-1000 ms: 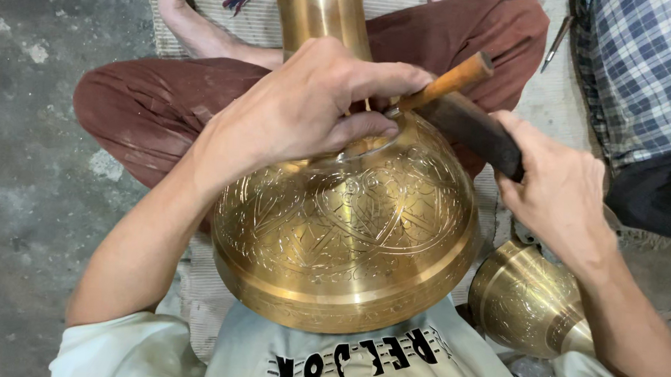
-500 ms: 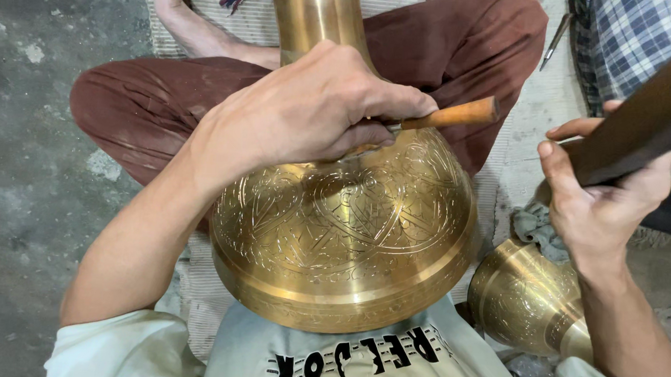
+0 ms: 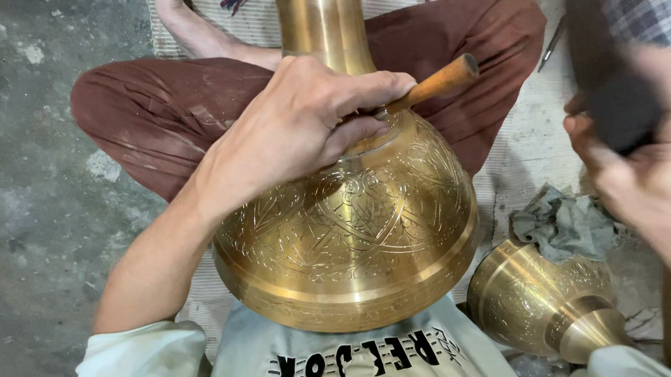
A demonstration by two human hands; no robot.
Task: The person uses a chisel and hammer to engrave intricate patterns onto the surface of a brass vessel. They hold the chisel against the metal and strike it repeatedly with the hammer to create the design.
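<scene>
A large engraved brass vase (image 3: pixel 356 227) lies across my lap, its bulbous body toward me and its neck pointing away. My left hand (image 3: pixel 300 127) rests on the vase's shoulder and grips a chisel with a wooden handle (image 3: pixel 434 83), its tip against the brass. My right hand (image 3: pixel 642 172) is raised at the right edge, blurred, and holds a dark wooden mallet (image 3: pixel 608 72) up and away from the chisel.
A second, smaller brass vessel (image 3: pixel 542 299) lies on its side at the lower right, with a grey rag (image 3: pixel 564 221) behind it. My crossed legs in maroon trousers (image 3: pixel 143 112) sit on a mat. Bare concrete floor (image 3: pixel 26 197) lies to the left. A person's checked sleeve (image 3: pixel 652 21) shows top right.
My right hand swung the mallet from beside the chisel handle up and out to the right, and now holds it raised. My left hand kept the chisel on the vase.
</scene>
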